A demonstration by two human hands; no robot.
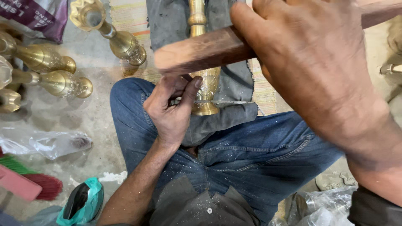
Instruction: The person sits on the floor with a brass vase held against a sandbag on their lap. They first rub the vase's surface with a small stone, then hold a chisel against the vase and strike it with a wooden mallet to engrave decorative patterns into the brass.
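Note:
My right hand (312, 67) is raised close to the camera, gripping a brown wooden stick (201, 51) that crosses the view and looks blurred. Under it a brass vase (205, 86) lies on a grey cloth (234, 83) in front of my crossed legs in blue jeans. My left hand (171, 106) pinches a thin dark tool (186, 78) against the engraved body of the vase near its base. The tool's tip is mostly hidden by my fingers and the stick.
Several more brass vases (63, 81) lie on the concrete floor at the left and top left (113, 35). Clear plastic wrap (50, 144), a red brush (42, 184) and a teal bag (86, 201) lie at lower left. More plastic (331, 209) sits at lower right.

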